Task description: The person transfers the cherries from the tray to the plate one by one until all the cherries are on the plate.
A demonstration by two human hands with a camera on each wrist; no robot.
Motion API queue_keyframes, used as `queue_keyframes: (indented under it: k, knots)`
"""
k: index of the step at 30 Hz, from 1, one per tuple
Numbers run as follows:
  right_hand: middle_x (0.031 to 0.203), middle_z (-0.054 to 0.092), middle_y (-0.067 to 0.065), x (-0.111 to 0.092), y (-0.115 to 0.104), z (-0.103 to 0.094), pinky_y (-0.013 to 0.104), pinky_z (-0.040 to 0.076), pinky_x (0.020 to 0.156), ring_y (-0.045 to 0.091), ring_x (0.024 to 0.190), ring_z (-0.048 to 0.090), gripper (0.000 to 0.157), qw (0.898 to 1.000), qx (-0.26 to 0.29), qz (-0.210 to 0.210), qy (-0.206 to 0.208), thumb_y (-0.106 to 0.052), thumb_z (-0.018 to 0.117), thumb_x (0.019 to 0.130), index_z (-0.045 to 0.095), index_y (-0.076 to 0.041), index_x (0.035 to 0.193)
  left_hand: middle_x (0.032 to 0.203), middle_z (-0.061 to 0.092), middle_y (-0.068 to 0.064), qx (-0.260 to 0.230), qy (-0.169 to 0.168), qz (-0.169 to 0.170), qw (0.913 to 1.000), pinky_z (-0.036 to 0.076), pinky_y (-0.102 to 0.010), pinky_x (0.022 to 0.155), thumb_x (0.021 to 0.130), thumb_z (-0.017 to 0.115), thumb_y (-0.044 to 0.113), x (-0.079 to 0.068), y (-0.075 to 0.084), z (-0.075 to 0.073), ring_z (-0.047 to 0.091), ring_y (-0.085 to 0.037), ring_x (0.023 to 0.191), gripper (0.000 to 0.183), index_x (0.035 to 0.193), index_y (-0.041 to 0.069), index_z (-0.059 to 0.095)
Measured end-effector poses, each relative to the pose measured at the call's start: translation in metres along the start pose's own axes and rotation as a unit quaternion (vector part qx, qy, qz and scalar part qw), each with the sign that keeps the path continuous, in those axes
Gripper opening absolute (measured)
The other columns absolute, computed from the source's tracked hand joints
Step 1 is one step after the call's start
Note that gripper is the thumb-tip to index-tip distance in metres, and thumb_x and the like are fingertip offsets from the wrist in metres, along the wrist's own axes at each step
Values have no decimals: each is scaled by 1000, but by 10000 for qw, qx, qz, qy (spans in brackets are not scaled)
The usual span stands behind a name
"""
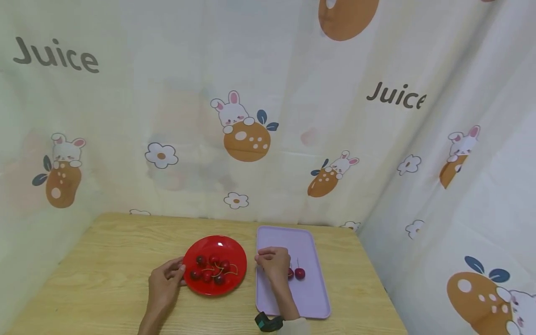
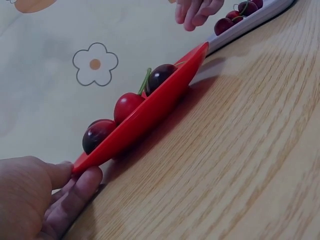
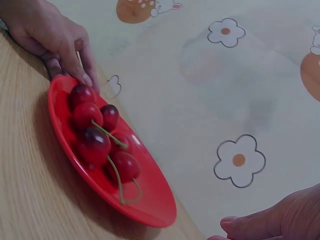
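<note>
My left hand point(image 1: 164, 284) pinches the left rim of a round red plate point(image 1: 219, 244), thumb on top and fingers beneath. Several dark-red cherries point(image 1: 207, 277) lie on the plate, some with green stems point(image 3: 115, 172) that curve towards its right side. Over the left part of a lilac tray point(image 1: 310, 298) hovers my right hand point(image 1: 275, 265), its fingertips pointing at the plate with nothing visible between them. Beside that hand, more cherries point(image 1: 299, 273) rest on the tray, partly hidden behind it; the left wrist view shows several cherries point(image 2: 223, 26) there.
Plate and tray stand side by side on a light wooden table point(image 1: 356, 279), with a narrow gap between them. A printed curtain point(image 1: 188, 116) hangs behind the table and along its sides. A black wrist strap point(image 1: 269, 322) is on my right wrist.
</note>
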State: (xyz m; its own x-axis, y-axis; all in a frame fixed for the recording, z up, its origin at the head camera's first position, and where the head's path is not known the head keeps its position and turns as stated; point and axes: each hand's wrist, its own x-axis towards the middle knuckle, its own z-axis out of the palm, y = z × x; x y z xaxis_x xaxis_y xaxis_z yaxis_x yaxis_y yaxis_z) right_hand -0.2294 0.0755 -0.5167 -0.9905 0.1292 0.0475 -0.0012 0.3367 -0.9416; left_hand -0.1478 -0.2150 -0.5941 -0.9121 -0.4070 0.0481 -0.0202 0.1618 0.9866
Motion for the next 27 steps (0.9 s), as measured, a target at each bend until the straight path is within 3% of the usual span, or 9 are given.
queue_keyframes:
  k: [10,15,27]
  knots:
    - [81,82,19,13,7,-29,17,53,49,12,65,72,17,9993,-196,156,274,4,88,81,82,8,96,122,74,-30,150,-66,-39,9999,72,-28,68,106,66,-1,0,2,-2,73,-2,78,34,140,-7,68]
    - [83,82,20,21,11,-42,16,54,53,16,68,77,16,9988,-325,96,364,2,87,82,82,8,96,121,74,-30,216,-29,3,9998,72,-28,66,106,67,-1,1,1,-1,73,-2,75,33,139,-6,69]
    - [84,82,21,35,19,-61,18,55,56,16,68,73,13,9972,-430,154,590,1,87,84,82,6,94,121,75,-30,353,-40,72,9993,71,-27,66,106,68,-2,1,1,-1,73,0,78,33,138,-6,70]
